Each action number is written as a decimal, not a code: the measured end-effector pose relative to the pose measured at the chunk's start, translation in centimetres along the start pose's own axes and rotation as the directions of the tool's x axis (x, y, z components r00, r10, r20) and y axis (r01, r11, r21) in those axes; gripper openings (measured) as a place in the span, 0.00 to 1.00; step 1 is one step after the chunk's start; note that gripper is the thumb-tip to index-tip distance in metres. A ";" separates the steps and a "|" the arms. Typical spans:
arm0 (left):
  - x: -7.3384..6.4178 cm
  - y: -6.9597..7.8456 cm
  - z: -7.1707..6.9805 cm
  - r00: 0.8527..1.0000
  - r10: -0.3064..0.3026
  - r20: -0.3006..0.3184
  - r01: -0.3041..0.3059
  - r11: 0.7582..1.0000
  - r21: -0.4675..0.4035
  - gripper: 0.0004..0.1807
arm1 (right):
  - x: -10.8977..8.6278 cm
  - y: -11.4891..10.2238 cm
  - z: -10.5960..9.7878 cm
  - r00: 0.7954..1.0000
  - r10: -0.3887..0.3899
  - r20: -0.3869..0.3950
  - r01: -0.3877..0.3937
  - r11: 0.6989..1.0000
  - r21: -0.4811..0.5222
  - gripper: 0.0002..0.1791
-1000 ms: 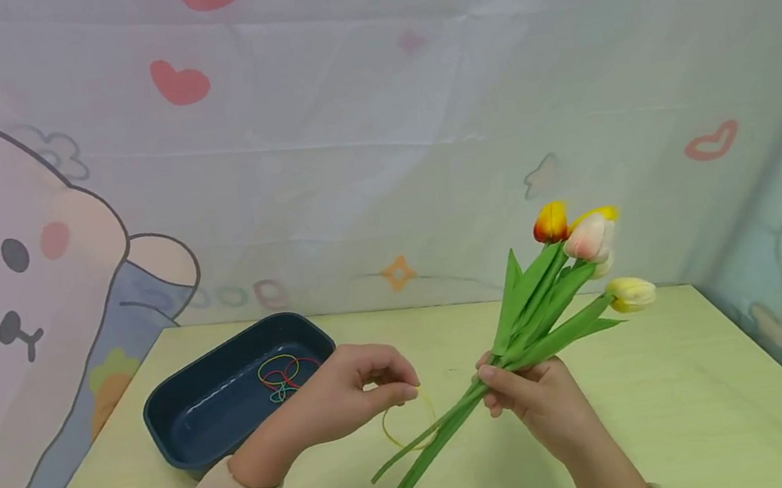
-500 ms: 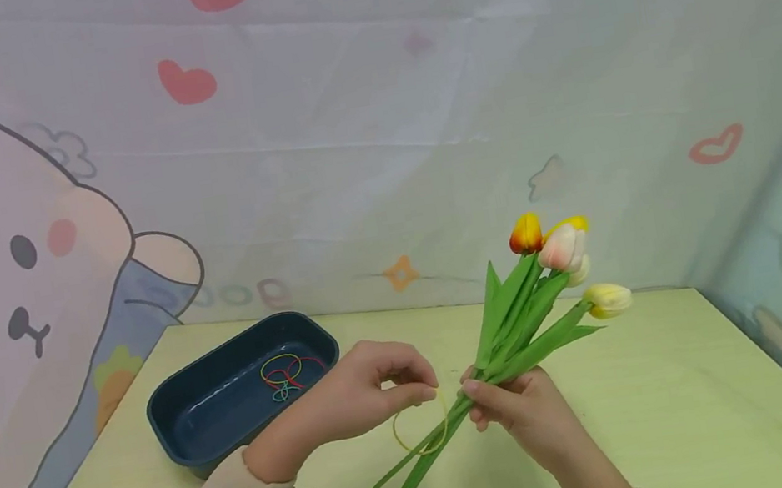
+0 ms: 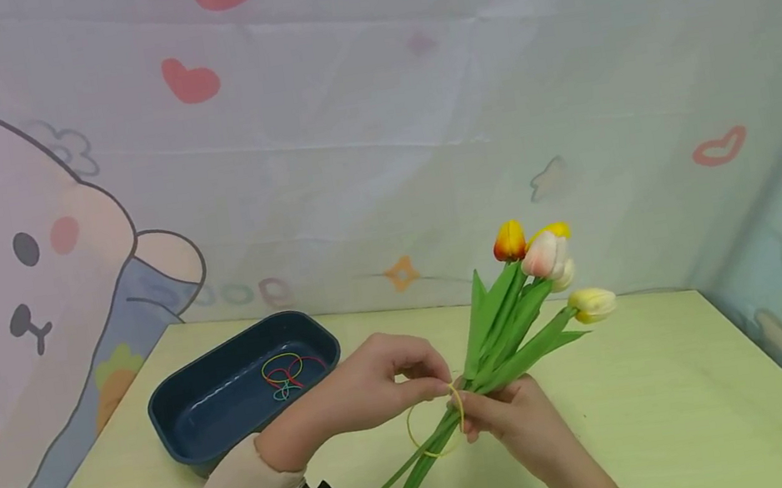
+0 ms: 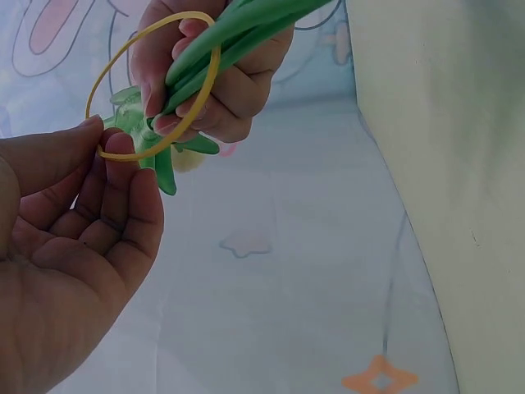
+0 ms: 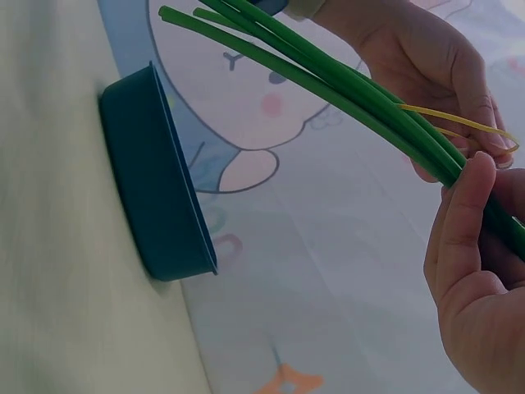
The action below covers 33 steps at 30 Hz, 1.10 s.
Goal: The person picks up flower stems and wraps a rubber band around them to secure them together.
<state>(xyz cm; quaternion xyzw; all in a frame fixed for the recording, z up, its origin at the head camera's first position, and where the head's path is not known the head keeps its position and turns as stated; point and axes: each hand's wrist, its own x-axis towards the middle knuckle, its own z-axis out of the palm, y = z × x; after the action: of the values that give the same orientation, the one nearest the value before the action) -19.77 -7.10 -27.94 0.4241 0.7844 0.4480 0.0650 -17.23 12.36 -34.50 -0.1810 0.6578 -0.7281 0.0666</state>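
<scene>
My left hand [image 3: 392,380] pinches a yellow rubber band [image 4: 215,64] between thumb and fingertips. The band hangs as a wide, slack loop, and the green stems [image 4: 238,37] pass through it. My right hand [image 3: 516,423] grips the bunch of artificial tulips [image 3: 511,336] by the stems, just below the leaves. Red-yellow, pink-white and pale yellow heads point up and right, while the bare stem ends slant down to the left. Both hands' fingertips are close together in the head view; whether the band touches the right fingers I cannot tell.
A dark blue tray [image 3: 195,455] stands at the left on the pale table [image 3: 658,406]. Several coloured rubber bands [image 3: 284,371] lie in its right end. Behind the table hangs a printed cloth [image 3: 356,114] with cartoon figures.
The tulips and my right hand have moved left and slightly down. My left hand has shifted right with the rubber band, bringing the loop up along the stems close to the right fingers.
</scene>
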 end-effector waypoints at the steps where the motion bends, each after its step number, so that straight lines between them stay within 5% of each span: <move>1: 0.2 0.1 0.1 1.000 0.001 0.000 -0.001 1.000 0.003 0.04 | -0.1 0.0 -0.1 1.000 0.007 -0.007 -0.007 1.000 -0.020 0.03; 6: 0.6 0.2 0.1 1.000 -0.014 0.005 0.014 1.000 0.002 0.04 | -0.3 0.0 0.0 0.999 0.026 -0.046 -0.032 0.992 -0.122 0.08; 18: 0.4 0.0 -0.4 0.996 -0.088 0.008 0.088 0.996 0.010 0.04 | -0.3 0.0 -0.1 1.000 0.018 -0.020 -0.020 0.991 -0.132 0.09; 33: -1.2 -1.7 -1.5 0.982 -0.175 -0.071 0.173 0.984 -0.033 0.03 | -0.8 -0.5 -1.3 0.988 -0.068 0.139 0.070 0.997 -0.012 0.02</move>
<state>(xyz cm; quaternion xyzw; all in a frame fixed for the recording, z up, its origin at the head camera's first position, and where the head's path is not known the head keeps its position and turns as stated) -20.81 -9.32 -28.69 0.3360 0.8144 0.4663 0.0805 -16.84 13.87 -34.21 -0.2544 0.6511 -0.7099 0.0854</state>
